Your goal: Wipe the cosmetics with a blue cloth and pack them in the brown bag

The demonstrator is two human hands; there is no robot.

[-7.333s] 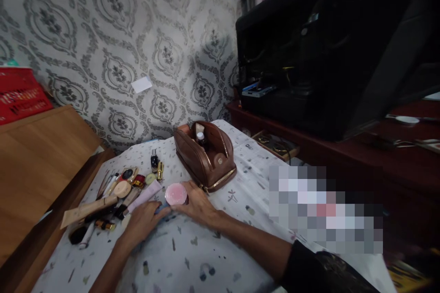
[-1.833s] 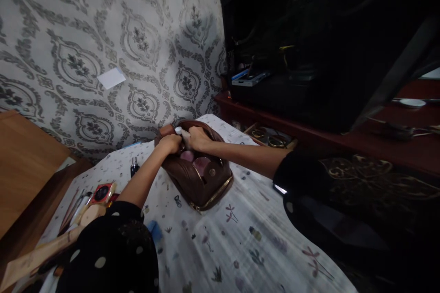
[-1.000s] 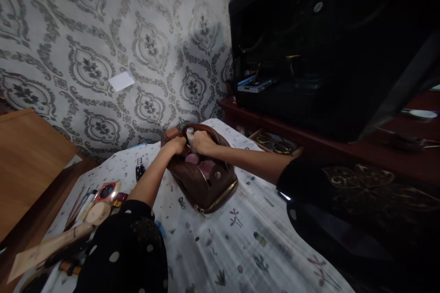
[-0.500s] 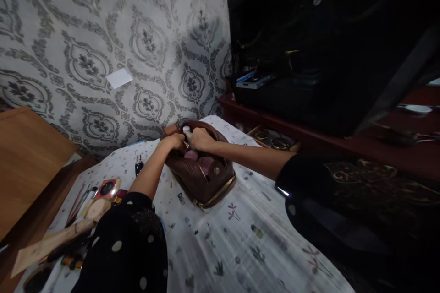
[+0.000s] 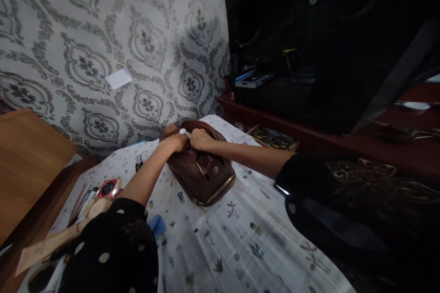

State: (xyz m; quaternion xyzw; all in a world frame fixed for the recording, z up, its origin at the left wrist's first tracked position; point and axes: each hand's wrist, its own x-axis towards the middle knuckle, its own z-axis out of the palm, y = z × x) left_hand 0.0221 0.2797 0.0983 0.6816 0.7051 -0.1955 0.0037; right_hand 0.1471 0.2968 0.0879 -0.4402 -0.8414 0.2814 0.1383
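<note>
A brown leather bag (image 5: 195,183) with gold zips stands open on the patterned cloth. Both of my hands reach into its mouth from opposite sides. My right hand (image 5: 201,140) is closed around a white-capped tube (image 5: 183,132), whose top pokes up between the hands. Beside it, at the bag's left rim, my left hand (image 5: 176,142) has its fingers curled down; what they hold, if anything, is hidden. Deeper in the bag some pinkish items (image 5: 205,161) show dimly.
Makeup items, including a red compact (image 5: 109,187) and a round beige one (image 5: 99,208), lie at the left, with a dark bottle (image 5: 138,163) and blue cloth (image 5: 157,225) nearby. A large black screen (image 5: 309,55) stands at the right, above an open drawer (image 5: 273,138).
The white-capped tube has shifted slightly left and lower, toward my left hand. My left forearm has moved a little left, uncovering the blue cloth. The pinkish items are less visible.
</note>
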